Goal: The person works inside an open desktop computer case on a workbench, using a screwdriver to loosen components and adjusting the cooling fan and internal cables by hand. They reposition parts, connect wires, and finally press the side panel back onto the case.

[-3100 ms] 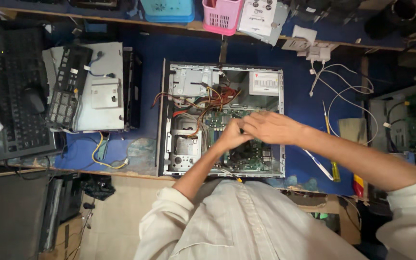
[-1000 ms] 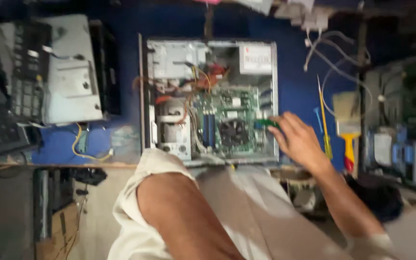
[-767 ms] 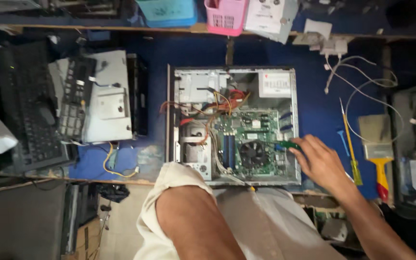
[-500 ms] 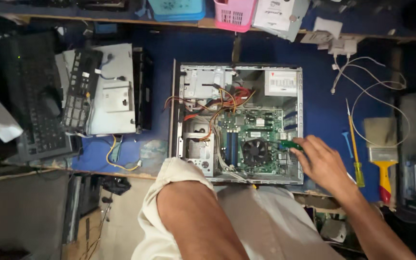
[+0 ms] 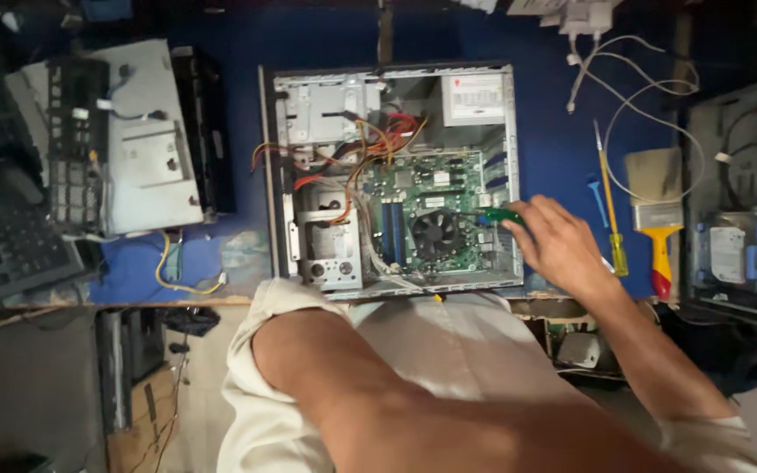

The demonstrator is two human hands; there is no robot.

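blue bench (image 5: 562, 131): right hand (image 5: 558, 245) grips green-handled screwdriver (image 5: 492, 215) over motherboard (image 5: 427, 206).

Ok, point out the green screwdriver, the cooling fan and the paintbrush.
green screwdriver (image 5: 501, 215), head view, on its green handle beside the right hand (image 5: 558, 245).
cooling fan (image 5: 436, 236), head view, on the hub of the black fan.
paintbrush (image 5: 656, 219), head view, on the metal band above its yellow handle.

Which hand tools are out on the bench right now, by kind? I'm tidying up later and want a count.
Screwdrivers: 3 (green one in the right hand, yellow one, small blue one)
Paintbrushes: 1 (the brush with a yellow and red handle)
Total: 4
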